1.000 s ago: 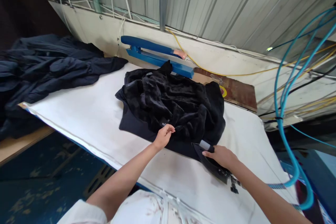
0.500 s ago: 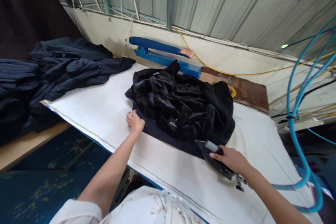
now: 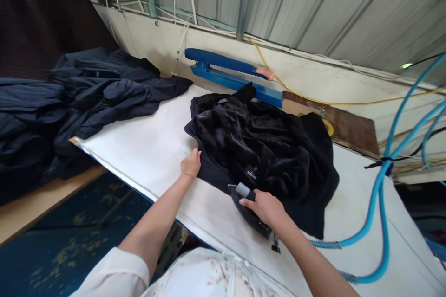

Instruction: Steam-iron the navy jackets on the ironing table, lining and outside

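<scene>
A black jacket [image 3: 258, 134] with a plush lining lies spread on the white ironing table [image 3: 156, 148]; a small label shows near its front edge. My left hand [image 3: 191, 163] is closed on the jacket's left front edge. Gripped by its handle in my right hand [image 3: 266, 206] is a steam iron [image 3: 249, 216], its pointed tip on the dark band along the near edge of the jacket. Much of the iron's rear lies under my hand and wrist.
Blue hoses [image 3: 378, 195] run from the iron to the right. A blue sleeve board [image 3: 230, 67] stands behind the jacket, beside a brown board [image 3: 355, 125]. Dark garments [image 3: 104, 93] are heaped at the left. A green bottle [image 3: 151, 2] stands on the wall ledge.
The iron has slid left along the jacket's near edge, towards my left hand. My left hand has closed more tightly on the edge. The view has shifted a little.
</scene>
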Demonstrator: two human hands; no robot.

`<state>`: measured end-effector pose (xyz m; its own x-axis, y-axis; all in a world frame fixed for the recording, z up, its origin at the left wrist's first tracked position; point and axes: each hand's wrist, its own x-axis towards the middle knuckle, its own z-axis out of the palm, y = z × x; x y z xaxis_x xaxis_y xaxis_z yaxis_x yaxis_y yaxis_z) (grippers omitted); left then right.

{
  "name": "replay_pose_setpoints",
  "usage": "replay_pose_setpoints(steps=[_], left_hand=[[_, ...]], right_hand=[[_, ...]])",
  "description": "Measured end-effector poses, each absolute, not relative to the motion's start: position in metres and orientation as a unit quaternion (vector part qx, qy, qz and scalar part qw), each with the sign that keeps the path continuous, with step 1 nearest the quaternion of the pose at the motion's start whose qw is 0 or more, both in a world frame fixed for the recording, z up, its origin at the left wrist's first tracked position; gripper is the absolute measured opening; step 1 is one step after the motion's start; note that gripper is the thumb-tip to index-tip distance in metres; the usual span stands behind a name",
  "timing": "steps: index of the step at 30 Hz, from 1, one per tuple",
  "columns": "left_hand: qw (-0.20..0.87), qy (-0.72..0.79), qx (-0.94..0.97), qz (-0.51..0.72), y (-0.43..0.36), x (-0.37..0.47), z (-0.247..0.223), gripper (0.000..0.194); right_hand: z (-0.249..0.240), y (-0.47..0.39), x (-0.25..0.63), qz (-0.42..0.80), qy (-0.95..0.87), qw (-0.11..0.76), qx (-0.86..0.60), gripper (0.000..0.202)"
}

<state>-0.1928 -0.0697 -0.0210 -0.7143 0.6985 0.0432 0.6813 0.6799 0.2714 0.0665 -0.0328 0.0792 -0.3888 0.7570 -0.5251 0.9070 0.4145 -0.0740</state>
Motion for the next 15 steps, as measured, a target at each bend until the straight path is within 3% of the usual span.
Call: replay_pose_setpoints(steps=[5,11,15], left_hand=[[0.051,0.892,0.427,0.141,-0.064,-0.212,-0.025,0.038],[0.223,0.813,0.506,0.184,-0.056,-0.247,-0.013,0.024],[0.196,0.797,0.548,0.164,-0.048,-0.260,-0.006,0.017]], right_hand=[[0.077,-0.037,0.058,-0.179,0.810,0.225,0.510,0.052],[0.087,-0.040,0.034,-0.164,0.816,0.199,0.517,0.048],[0.092,-0.036,-0.010,-0.162,0.817,0.194,0.518,0.052]])
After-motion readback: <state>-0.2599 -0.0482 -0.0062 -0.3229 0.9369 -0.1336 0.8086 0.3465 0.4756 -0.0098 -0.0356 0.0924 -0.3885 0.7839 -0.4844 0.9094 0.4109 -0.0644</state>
